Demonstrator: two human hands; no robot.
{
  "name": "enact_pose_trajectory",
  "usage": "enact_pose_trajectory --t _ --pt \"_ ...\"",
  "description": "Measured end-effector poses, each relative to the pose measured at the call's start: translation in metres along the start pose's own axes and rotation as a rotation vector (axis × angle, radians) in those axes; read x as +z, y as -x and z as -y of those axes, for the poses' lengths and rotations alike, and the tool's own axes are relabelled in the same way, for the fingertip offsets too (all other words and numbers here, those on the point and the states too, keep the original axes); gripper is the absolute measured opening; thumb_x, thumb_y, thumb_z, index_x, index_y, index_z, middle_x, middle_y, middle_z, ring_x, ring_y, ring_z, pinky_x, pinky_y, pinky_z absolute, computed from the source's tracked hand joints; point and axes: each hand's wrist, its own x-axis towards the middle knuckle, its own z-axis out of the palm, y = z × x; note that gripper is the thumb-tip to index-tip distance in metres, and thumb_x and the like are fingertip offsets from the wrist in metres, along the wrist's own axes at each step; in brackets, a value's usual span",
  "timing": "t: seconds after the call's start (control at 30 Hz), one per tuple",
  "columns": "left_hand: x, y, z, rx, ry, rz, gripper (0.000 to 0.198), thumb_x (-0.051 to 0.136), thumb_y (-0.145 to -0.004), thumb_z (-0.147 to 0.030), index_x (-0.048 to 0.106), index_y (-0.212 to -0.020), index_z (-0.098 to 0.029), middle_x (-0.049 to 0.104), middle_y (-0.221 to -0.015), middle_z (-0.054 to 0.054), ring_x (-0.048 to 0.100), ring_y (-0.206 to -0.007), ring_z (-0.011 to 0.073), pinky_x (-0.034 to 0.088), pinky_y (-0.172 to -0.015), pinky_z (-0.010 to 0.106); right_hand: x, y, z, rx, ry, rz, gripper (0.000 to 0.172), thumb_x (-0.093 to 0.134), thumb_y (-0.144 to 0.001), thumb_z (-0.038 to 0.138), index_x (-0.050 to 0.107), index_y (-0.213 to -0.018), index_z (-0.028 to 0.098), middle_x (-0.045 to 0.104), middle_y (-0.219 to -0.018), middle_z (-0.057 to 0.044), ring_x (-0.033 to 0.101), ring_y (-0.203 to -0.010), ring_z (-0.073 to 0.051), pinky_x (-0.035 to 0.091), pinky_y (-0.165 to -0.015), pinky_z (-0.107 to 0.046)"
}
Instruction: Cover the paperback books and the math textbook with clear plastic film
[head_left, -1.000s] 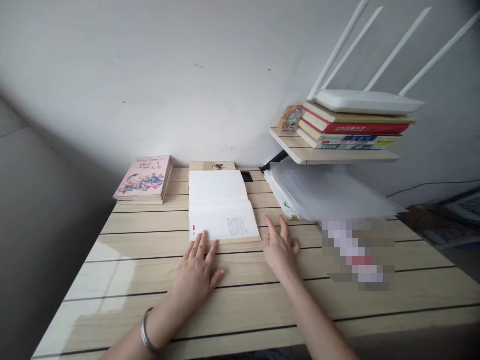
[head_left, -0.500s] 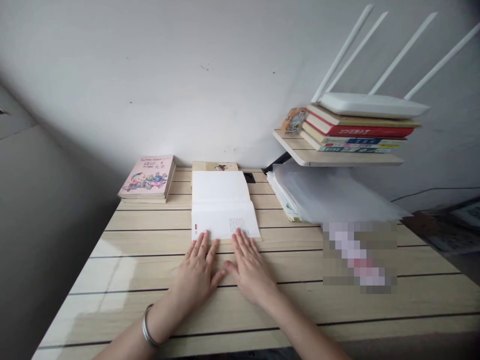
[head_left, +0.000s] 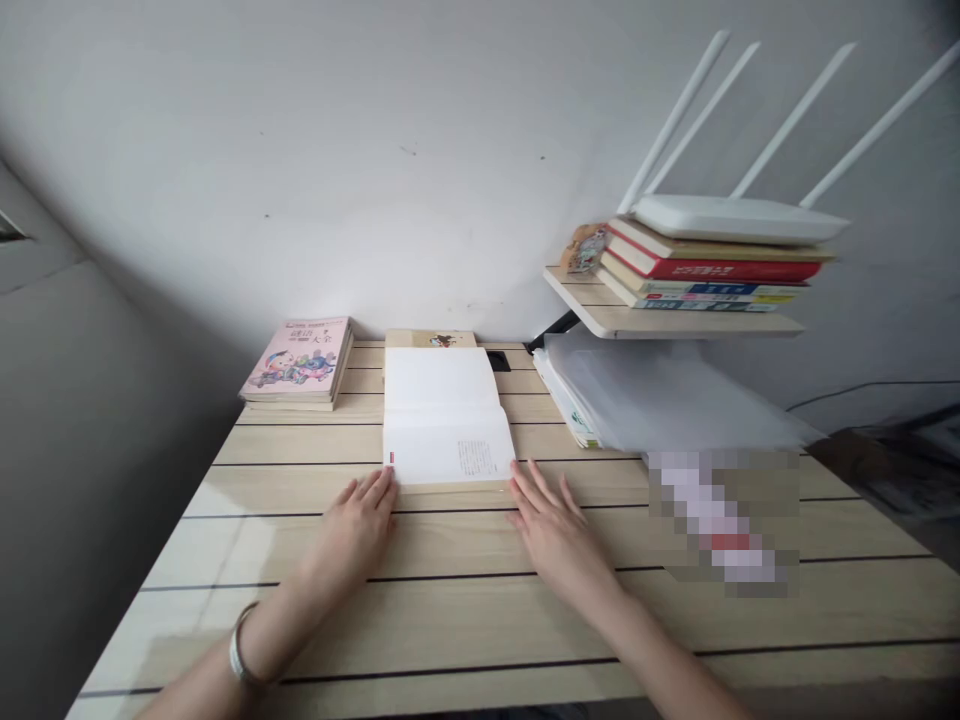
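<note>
An open book (head_left: 442,415) lies flat on the slatted wooden table (head_left: 450,625). Its pages are mostly white, with a small block of print near the lower right and a red mark at the lower left. At the book's near left corner rests my left hand (head_left: 361,520), fingers extended together and their tips at the page edge. My right hand (head_left: 559,530) lies at the near right corner with its fingers spread, the fingertips against the book's edge. Behind the open book, a tan book (head_left: 431,339) with a small dark picture is partly covered.
Pink-covered books (head_left: 300,360) are stacked at the back left. On the right, a raised shelf (head_left: 660,322) carries a stack of books (head_left: 739,270) under a white router (head_left: 739,218). Below it lie papers in a translucent sleeve (head_left: 667,395) and a pixelated patch (head_left: 720,520).
My hands have moved apart, from the book's near edge out to its two near corners. The left went left and the right went right. The book stays open; the view shifted slightly.
</note>
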Motion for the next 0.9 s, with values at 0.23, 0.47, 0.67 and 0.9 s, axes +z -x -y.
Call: enact_pose_trajectory --t 0.23,0.47,0.67,0.9 --pt "-0.013 -0.027 0.013 0.181 -0.073 0.094 0.038 0.033 -0.082 0.001 0.059 -0.108 -0.006 0.065 -0.106 0.018 0.065 -0.087 0.0215 0.053 -0.081 0.035 -0.012 -0.015 -0.024 -0.33 0.215 -0.144 0.036 0.038 -0.086 0.001 0.068 -0.104 0.004 0.064 -0.117 -0.018 0.052 -0.12 -0.03 0.038 -0.105 -0.047" --pt "-0.018 -0.019 0.016 0.148 -0.071 0.01 0.026 0.039 -0.09 -0.013 0.054 -0.112 -0.012 0.064 -0.1 0.012 0.064 -0.086 0.0211 0.053 -0.073 0.034 -0.015 -0.022 -0.037 -0.472 0.302 -0.299 0.035 0.04 -0.084 -0.001 0.069 -0.101 0.006 0.069 -0.106 -0.016 0.061 -0.104 -0.026 0.047 -0.096 -0.042" --pt "-0.017 -0.027 0.013 0.234 -0.217 0.061 0.03 0.038 -0.087 -0.005 0.054 -0.113 -0.006 0.064 -0.103 0.019 0.064 -0.074 0.0209 0.051 -0.063 0.035 -0.012 -0.029 -0.041 -0.567 0.378 -0.429 0.03 0.042 -0.083 -0.001 0.07 -0.093 0.004 0.07 -0.097 -0.017 0.064 -0.093 -0.024 0.05 -0.092 -0.04" --pt "-0.014 -0.026 0.006 0.24 -0.292 -0.193 0.025 0.045 -0.09 -0.016 0.057 -0.11 -0.007 0.064 -0.105 0.017 0.058 -0.101 0.0276 0.043 -0.091 0.045 -0.021 -0.033 -0.048 -0.497 0.308 -0.527 0.026 0.045 -0.086 0.004 0.068 -0.096 0.009 0.07 -0.095 -0.014 0.063 -0.094 -0.022 0.048 -0.095 -0.041"
